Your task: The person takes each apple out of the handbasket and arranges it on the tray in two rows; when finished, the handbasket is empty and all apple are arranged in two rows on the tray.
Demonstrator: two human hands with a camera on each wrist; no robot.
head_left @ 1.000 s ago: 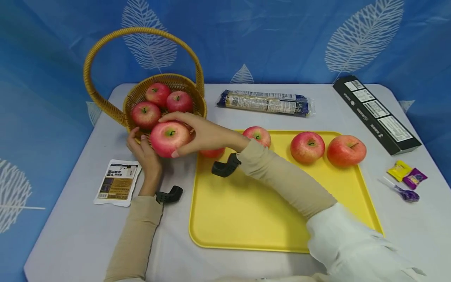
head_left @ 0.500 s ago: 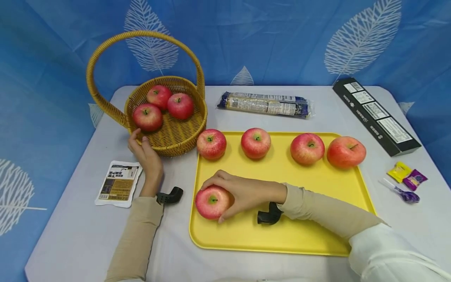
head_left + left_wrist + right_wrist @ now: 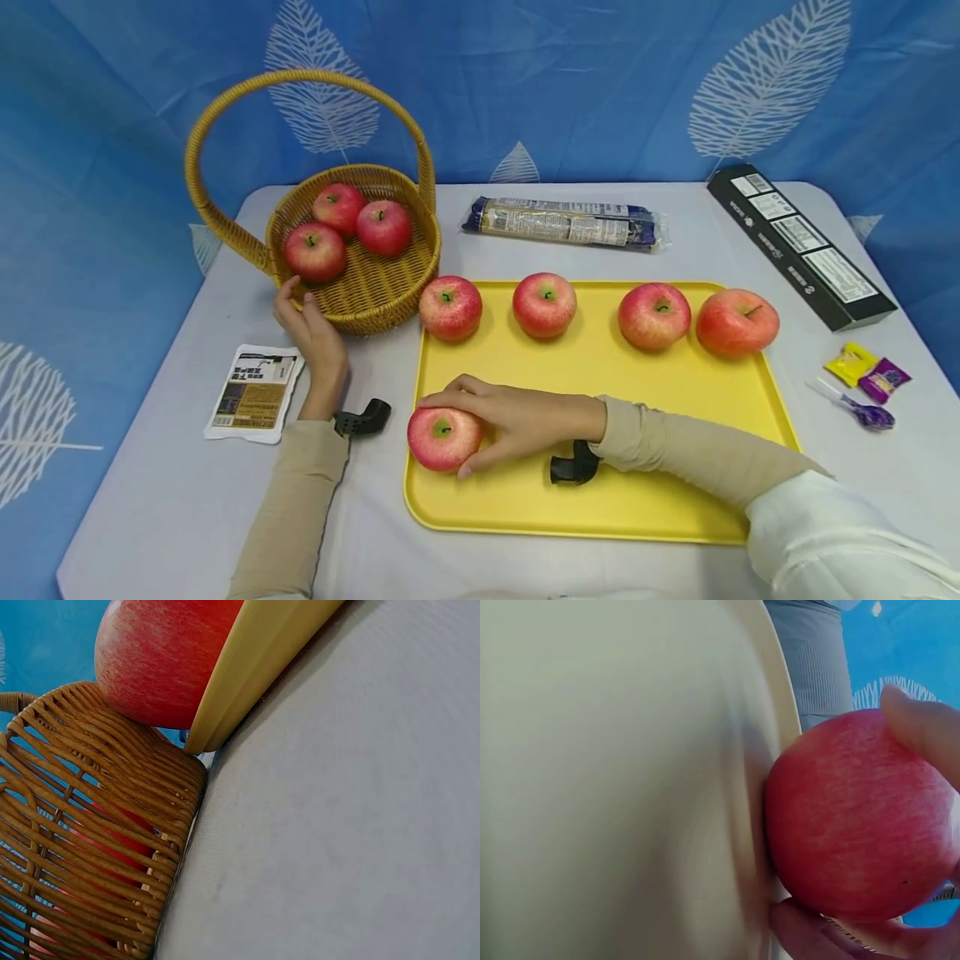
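My right hand [image 3: 510, 421] grips a red apple [image 3: 441, 442] at the tray's left edge, its fingers behind the fruit and the thumb in front. In the right wrist view that apple [image 3: 855, 817] sits against the tray's rim, with thumb and fingers on opposite sides. The left hand [image 3: 315, 342] holds the near-left rim of a wicker basket [image 3: 375, 304], fingertips at the edge. Three apples [image 3: 315, 250] lie inside the basket. Along the back of the yellow tray [image 3: 600, 508] stand several more apples [image 3: 545, 306]. The left wrist view shows the basket's side [image 3: 97, 802], but not the hand.
Behind the tray lies a clear-wrapped package [image 3: 562, 223]. A long black box [image 3: 798, 246] slants at the back right, with small candies [image 3: 883, 380] and a lollipop [image 3: 870, 414] nearby. A flat white packet [image 3: 253, 393] is left of the left forearm. The basket's tall handle [image 3: 307, 75] arches upward.
My right hand carried the apple from the basket's front down to the tray's left side, then slid slightly left with it. The left hand stayed at the basket rim.
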